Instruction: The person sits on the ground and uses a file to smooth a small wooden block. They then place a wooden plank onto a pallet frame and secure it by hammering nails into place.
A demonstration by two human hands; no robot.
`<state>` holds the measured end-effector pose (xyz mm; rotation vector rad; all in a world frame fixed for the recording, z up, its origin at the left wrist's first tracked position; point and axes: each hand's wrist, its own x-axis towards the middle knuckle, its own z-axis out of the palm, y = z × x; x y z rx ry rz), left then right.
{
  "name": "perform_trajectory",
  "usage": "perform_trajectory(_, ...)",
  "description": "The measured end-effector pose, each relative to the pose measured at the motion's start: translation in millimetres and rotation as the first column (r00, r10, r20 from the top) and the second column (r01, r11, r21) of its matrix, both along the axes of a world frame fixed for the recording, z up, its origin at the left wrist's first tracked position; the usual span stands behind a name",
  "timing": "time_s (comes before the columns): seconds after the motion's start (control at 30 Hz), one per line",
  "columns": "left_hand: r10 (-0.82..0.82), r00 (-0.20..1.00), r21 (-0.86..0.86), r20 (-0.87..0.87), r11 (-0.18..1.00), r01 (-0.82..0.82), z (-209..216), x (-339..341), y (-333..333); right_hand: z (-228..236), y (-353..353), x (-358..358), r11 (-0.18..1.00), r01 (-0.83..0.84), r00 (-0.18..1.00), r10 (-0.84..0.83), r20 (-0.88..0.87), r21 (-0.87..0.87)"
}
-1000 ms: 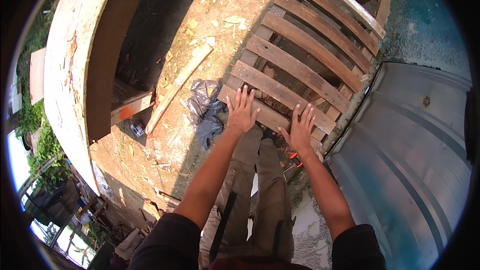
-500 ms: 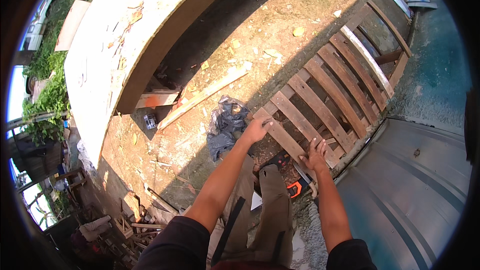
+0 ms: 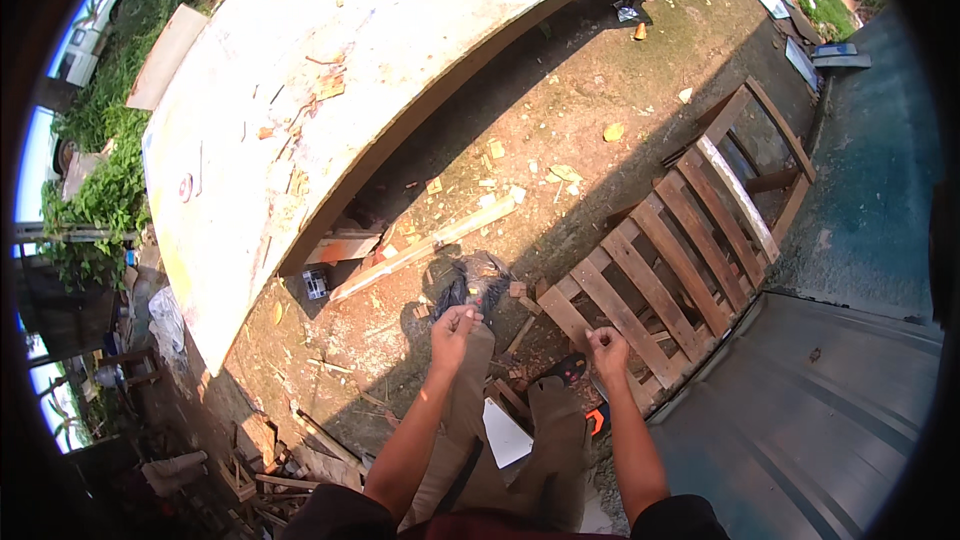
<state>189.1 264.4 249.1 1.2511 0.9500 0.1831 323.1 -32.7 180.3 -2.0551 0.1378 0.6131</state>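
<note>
My left hand (image 3: 455,333) is raised in front of my legs, its fingers curled together beside the dark plastic bag (image 3: 474,283). Thumb and fingertips are pinched on my right hand (image 3: 608,349), which is over the near end of the slatted wooden pallet (image 3: 652,253). Whatever either hand may hold is too small to make out. Brown slats run across the pallet, one of them white (image 3: 738,197). Below the right hand, partly behind my forearm, shows an orange tool handle (image 3: 597,419). A white flat piece (image 3: 506,433) lies between my legs.
A large pale tabletop (image 3: 400,40) littered with wood scraps spreads at the upper left. A long wooden strip (image 3: 425,248) lies on the ground beside it. Corrugated metal sheeting (image 3: 800,390) borders the right, below a teal wall (image 3: 875,160). Scrap wood (image 3: 250,475) is heaped at lower left.
Both hands have come off the near slat of the pallet and drawn back toward me, their fingers now curled in. The view has shifted, showing more of the tabletop.
</note>
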Motion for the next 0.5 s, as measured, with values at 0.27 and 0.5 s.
perform_trajectory(0.27,-0.51,0.86,-0.107,-0.031,0.857,0.504,-18,36,26,10,78,-64,0.927,0.354,0.933,-0.34,-0.121,0.122)
perform_trajectory(0.5,-0.524,0.835,-0.072,-0.169,0.851,0.52,-42,6,60,-27,97,-144,0.97,0.228,0.951,-0.203,-0.235,0.086)
